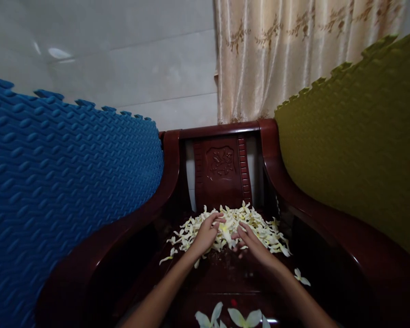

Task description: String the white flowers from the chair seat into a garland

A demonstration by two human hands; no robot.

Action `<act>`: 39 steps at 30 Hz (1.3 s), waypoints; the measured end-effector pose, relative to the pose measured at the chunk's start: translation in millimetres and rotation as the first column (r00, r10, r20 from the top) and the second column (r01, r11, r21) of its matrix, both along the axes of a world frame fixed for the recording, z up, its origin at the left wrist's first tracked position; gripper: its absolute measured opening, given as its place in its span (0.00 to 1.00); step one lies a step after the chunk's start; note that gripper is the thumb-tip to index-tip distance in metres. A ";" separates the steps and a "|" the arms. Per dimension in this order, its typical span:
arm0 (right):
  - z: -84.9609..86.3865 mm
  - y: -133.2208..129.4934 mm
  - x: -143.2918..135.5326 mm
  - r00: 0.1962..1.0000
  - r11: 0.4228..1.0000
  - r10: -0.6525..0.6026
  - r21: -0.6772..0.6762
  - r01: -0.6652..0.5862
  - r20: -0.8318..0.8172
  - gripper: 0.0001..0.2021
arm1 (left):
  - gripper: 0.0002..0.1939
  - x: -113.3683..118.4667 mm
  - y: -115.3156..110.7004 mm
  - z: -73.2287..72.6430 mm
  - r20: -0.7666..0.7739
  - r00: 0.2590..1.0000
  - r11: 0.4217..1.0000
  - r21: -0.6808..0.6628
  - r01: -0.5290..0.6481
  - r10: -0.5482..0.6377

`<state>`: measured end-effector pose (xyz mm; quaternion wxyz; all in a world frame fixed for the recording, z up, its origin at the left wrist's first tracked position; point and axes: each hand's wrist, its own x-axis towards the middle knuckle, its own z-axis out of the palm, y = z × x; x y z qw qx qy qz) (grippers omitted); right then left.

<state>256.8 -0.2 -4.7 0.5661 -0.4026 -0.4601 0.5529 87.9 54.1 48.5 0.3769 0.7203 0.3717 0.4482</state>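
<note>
Flower pile [238, 215]: scatter and bruising hazards

I monitor from a distance through the head view. The pile lies on the seat [222, 282], around and beyond the fingers. Left hand [207, 232]: fingers loosely bent, slightly apart. Right hand [249, 239]: fingers extended and spread. One pale flower [226, 230] shows between the two sets of fingertips; I cannot tell whether either hand touches it.

Hazard 1: scatter. Cause: a wide sweep over the glossy seat. I judge the stray flower [302, 277], right of the right fingers, the most exposed.

Hazard 2: bruising. Cause: fingertips closing hard on petals that look soft.

Hazard 3: crushing. Cause: forearms [172, 278] dropping onto the front flowers [244, 317], nearer me than the fingers.
</note>
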 end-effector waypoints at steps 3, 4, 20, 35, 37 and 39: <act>6.9 6.2 4.2 0.995 0.996 -0.082 0.039 0.084 -0.052 0.33 | 0.18 4.5 -10.8 1.5 -0.107 0.983 0.982 0.106 0.158 -0.147; 8.4 7.5 6.2 0.994 0.992 -0.097 0.073 0.100 -0.048 0.31 | 0.18 6.5 -14.1 1.9 -0.137 0.975 0.972 0.135 0.193 -0.174; 19.3 -3.1 13.2 0.996 0.982 -0.079 0.169 0.085 -0.040 0.18 | 0.21 19.4 -38.0 16.2 0.358 0.923 0.869 -0.403 0.288 -0.140; 15.8 -4.9 6.8 0.994 0.966 -0.062 0.258 0.037 0.091 0.18 | 0.25 25.0 -42.5 13.0 0.323 0.943 0.953 -0.256 0.163 -0.075; 17.3 -6.8 6.9 0.994 0.966 -0.058 0.255 0.032 0.095 0.17 | 0.25 24.2 -41.8 13.1 0.317 0.945 0.957 -0.242 0.158 -0.076; 18.3 -8.8 5.6 0.994 0.972 -0.040 0.233 0.016 0.100 0.17 | 0.26 23.5 -40.9 14.2 0.293 0.952 0.965 -0.216 0.152 -0.084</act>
